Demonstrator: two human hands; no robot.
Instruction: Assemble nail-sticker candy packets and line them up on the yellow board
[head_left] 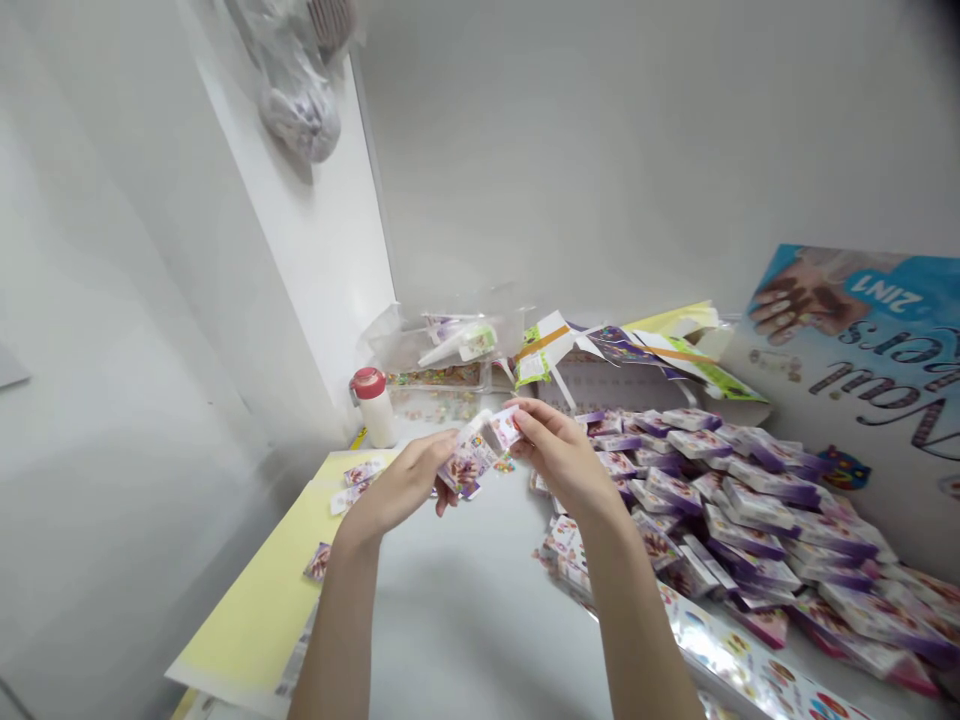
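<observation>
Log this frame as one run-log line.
left hand: holds small packet | right hand: pinches its top end | nearby: pile of purple packets right; red-capped bottle behind; yellow sheet left

Glossy printed packet (474, 455); smooth matt white table (465, 610); yellow paper sheet (262, 600).

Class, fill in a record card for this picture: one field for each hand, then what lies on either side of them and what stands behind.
Left hand: grips the lower end of the small printed packet
Right hand: pinches the packet's upper end
Surface: white table, beneath both hands
Right side: pile of purple boxes
Left side: yellow sheet with loose packets on it
Behind: white bottle, red cap, upright
Far right: poster against the wall
</observation>
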